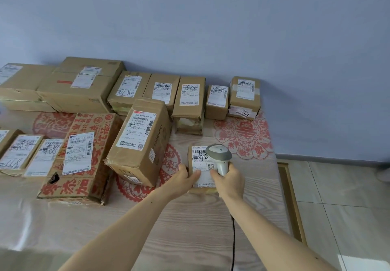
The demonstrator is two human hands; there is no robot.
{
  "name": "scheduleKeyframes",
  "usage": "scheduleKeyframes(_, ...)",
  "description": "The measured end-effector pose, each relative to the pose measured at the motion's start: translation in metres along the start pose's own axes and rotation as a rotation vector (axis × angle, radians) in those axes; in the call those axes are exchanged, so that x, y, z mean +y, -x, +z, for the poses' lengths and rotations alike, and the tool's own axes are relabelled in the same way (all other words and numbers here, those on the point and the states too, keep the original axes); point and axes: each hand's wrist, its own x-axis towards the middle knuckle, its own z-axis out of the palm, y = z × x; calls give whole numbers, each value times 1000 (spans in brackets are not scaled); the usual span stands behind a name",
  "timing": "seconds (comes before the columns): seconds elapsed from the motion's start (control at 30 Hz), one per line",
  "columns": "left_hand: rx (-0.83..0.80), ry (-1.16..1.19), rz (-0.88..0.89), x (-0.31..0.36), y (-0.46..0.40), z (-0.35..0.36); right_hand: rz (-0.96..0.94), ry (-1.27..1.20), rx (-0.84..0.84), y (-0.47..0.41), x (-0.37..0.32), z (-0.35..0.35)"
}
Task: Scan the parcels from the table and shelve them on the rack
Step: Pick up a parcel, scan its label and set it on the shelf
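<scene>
Small brown cardboard parcel (200, 169) lying flat on the bench (190, 218), right of centre in the frame. White shipping label across most of its top, with a barcode along the upper edge, black handwritten characters in the middle and a small square code lower right. Brown tape or cardboard edge showing along its near side.

Left hand (182, 178) at the parcel's left near corner, thumb on the label, fingers curled round the side, gripping it. Right hand (228, 181) wrapped round the grip of a grey-and-white scanner (219, 156), its broad head hanging over the upper right part of the label. Black cable (233, 243) running from below the right wrist down to the bottom edge of the frame.

Just left of the parcel, a taller brown box (140, 142) with a long white label, tilted. Further left, a wide flat box with red printing (82, 154), and small labelled parcels at the left edge. Along the blue wall (211, 27) in the upper half, a row of brown boxes, larger at upper left, smaller toward the right, the last one (244, 95) bearing a slip marked 5144. Bench covered with clear film over red paper-cut patterns (244, 135). Tiled floor (341, 196) at lower right.
</scene>
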Motion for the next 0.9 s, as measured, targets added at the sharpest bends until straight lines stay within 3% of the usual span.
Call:
scheduleKeyframes(0.2,38,173,77,7,33,-12,-52,-45,5,25,-21,-21)
scheduleKeyframes(0.6,65,200,217,5,71,-24,-117,-92,17,72,-38,-43)
scheduleKeyframes(0.77,92,195,258,5,78,-28,-204,-86,102,90,-43,-50)
scheduleKeyframes(0.9,135,145,297,1,75,-27,-264,-66,50,107,-45,-48)
